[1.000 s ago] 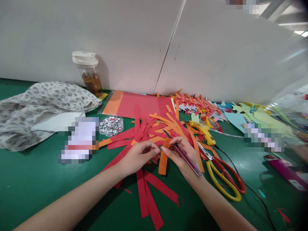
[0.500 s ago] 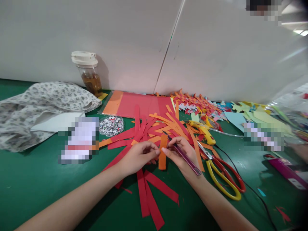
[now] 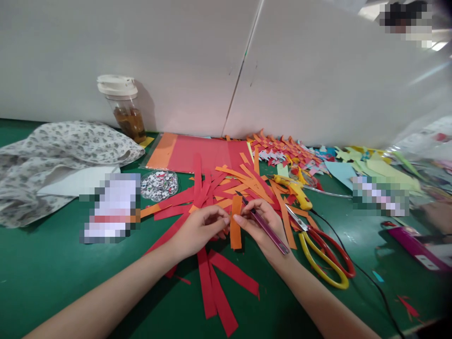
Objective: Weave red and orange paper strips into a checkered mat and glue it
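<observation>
Angles both bare forearms (image 3: 123, 285) inward, loosely curling the left hand (image 3: 201, 230), pinching with the right hand (image 3: 259, 235) just beside.

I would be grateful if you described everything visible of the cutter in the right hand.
The cutter is slim and straight, with a glossy maroon body and a dark, pointed tip. It slants in the right hand, tip beside the top of the orange paper strip, rear end near the wrist.

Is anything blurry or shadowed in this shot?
Head view, centre: the orange strip has fairly crisp edges; head view, left: the cup casts a soft shadow on the wall; head view, far right: clear plastic looks smeared.
</observation>
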{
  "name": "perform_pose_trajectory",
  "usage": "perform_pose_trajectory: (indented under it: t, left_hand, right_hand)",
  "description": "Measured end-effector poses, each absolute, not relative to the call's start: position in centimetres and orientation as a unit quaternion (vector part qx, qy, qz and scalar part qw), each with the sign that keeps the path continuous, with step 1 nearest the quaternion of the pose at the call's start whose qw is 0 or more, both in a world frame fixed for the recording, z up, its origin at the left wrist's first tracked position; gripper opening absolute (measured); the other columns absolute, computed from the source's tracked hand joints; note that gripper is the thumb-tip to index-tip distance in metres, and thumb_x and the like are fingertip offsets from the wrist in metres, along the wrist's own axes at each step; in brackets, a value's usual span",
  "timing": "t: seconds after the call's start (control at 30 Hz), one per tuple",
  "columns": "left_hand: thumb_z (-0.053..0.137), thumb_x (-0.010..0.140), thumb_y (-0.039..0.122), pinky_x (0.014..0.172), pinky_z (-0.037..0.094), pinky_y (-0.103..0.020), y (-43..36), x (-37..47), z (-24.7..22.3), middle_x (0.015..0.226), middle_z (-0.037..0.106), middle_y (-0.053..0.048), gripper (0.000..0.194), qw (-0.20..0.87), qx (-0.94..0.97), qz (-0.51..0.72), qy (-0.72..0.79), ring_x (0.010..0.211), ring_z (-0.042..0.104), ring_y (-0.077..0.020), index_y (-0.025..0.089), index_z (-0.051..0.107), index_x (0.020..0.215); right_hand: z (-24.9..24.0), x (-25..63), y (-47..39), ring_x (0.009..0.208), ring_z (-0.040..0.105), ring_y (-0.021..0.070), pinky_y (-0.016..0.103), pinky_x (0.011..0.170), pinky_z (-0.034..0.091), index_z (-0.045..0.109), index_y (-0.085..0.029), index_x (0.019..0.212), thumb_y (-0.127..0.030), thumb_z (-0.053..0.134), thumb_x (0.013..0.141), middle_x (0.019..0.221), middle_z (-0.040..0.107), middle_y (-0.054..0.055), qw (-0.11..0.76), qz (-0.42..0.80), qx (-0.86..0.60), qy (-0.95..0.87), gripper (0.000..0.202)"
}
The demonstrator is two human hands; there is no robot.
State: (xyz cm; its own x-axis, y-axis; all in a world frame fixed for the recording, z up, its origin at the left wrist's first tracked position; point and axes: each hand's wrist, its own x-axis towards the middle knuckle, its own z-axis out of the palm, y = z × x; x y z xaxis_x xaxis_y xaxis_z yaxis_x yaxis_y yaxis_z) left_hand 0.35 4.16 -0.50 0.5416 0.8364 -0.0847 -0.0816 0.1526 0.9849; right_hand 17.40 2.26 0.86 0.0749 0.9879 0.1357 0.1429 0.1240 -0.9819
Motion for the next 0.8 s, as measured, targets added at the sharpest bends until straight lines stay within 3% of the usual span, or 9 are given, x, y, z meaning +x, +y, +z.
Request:
perform_pose_trajectory:
  t: [0.33,0.8]
  left_hand:
    - [0.055,0.083,0.039,0.058,0.044,-0.022,3.98,0.36,0.05,0.072,0.060,0.002,0.022,0.664,0.560,0.317,0.379,0.061,0.058,-0.0091,0.017,0.056,0.083]
    - [0.060,0.078,0.043,0.057,0.043,-0.019,3.27,0.79,-0.12,0.069,0.059,0.002,0.026,0.586,0.617,0.329,0.410,0.065,0.060,-0.0102,0.017,0.056,0.080]
  right_hand:
    - [0.42,16.99,2.30,0.065,0.059,0.0143,0.031,0.066,0.051,0.050,-0.023,0.077,-0.031,0.076,0.065,0.073,0.057,-0.002,0.531,0.419,-0.517,-0.525,0.029]
    - [-0.05,17.74,1.77,0.066,0.055,0.0130,0.027,0.065,0.047,0.051,-0.021,0.080,-0.030,0.074,0.064,0.072,0.055,-0.002,0.531,0.402,-0.477,-0.574,0.029]
